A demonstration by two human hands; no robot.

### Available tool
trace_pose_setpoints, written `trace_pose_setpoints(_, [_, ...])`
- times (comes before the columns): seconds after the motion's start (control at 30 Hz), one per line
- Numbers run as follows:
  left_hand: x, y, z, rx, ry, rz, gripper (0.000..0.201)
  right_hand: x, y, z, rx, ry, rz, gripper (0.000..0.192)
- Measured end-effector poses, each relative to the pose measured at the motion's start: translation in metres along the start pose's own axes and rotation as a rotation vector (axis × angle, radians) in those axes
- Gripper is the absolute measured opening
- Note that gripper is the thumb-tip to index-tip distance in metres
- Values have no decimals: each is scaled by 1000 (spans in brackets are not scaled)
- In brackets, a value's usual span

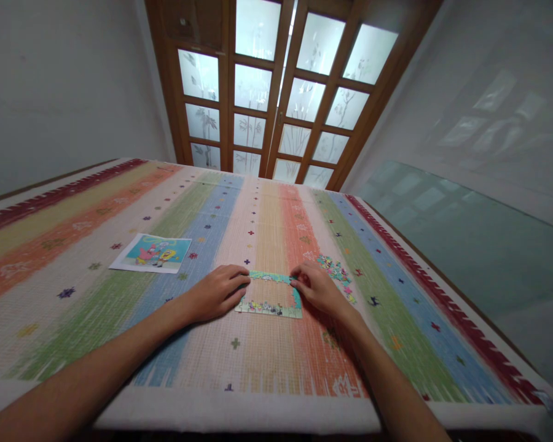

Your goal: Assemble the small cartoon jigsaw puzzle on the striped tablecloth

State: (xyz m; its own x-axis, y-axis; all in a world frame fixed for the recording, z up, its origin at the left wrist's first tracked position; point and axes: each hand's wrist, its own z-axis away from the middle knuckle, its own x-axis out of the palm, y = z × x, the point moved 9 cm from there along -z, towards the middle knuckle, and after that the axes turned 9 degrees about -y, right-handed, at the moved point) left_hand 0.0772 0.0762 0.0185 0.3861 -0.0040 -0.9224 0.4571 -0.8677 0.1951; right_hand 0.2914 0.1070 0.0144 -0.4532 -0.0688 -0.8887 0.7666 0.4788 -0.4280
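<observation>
A small jigsaw frame (pixel 271 307), assembled only around its border, lies on the striped cloth of the table (pixel 267 368). My left hand (pixel 219 291) rests flat at the frame's left edge with fingertips touching its top left corner. My right hand (pixel 317 287) presses on the frame's top right corner, fingers curled over the pieces. A heap of loose puzzle pieces (pixel 334 269) sits just right of my right hand.
A printed cartoon picture card (pixel 151 253) lies to the left on the cloth. A wooden door with frosted glass panes (pixel 276 92) stands behind the table. A glass surface (pixel 470 245) lies to the right.
</observation>
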Motion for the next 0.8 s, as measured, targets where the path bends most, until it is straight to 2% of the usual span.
trace_pose_setpoints(0.4, [-2,1,-1,-9,4,21,23,1,1,1,-1,-67,-4,8])
trace_pose_setpoints(0.57, [-2,1,-1,-9,3,24,22,1,-1,1,14,-59,13,17])
trace_pose_setpoints(0.8, [-2,1,-1,-8,1,20,22,1,2,0,63,-20,16,16])
